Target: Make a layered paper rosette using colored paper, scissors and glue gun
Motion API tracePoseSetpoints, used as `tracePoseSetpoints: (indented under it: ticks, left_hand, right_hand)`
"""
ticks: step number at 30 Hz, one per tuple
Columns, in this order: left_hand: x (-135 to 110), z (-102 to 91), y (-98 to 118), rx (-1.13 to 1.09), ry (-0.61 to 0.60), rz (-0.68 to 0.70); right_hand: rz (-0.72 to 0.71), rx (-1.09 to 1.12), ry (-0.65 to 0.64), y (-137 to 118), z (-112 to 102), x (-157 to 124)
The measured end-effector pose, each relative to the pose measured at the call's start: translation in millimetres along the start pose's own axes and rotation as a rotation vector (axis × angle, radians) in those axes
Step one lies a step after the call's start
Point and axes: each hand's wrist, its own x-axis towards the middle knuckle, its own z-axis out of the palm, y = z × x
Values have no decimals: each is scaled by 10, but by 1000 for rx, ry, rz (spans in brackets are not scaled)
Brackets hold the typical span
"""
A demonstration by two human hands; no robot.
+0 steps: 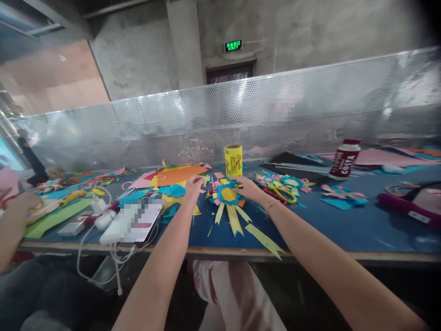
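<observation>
In front of me a paper rosette (228,195) with a yellow centre, a blue ring and multicoloured petals lies on the blue table. Yellow and pale ribbon tails (234,221) spread from it toward the near edge. My right hand (248,188) is at its upper right side, fingers closed at the petals. My left hand (195,185) hovers left of the rosette with fingertips pinched together; whatever is between them is too small to make out. A loose pale-yellow paper strip (264,240) overhangs the table edge. Behind the rosette stands a yellow roll (234,161).
Scissors (284,195) and finished paper flowers (292,181) lie to the right, with a dark red bottle (345,160) beyond. Left are a phone (144,223), white cables and coloured paper (179,174). Another person's hand (25,202) works at far left. A perforated metal screen (144,124) backs the table.
</observation>
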Motion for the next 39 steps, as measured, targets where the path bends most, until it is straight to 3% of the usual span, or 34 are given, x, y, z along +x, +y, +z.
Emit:
tracePoseSetpoints:
  ticks: [4, 8, 14, 27, 39]
  left_hand:
    - [-157, 85, 51, 319, -246, 237]
    - [-271, 132, 110, 527, -396, 412]
    - [-318, 142, 166, 671, -385, 455]
    - [-336, 136, 171, 816, -406, 605]
    - [-303, 151, 146, 665, -370, 536]
  right_hand:
    - [-198, -71, 96, -142, 46, 12]
    - [-323, 5, 45, -349, 106, -18]
    - [-220, -11, 26, -404, 123, -38]
    - [-234, -98, -37, -410, 41, -50]
    - [-236, -23, 73, -464, -7, -49]
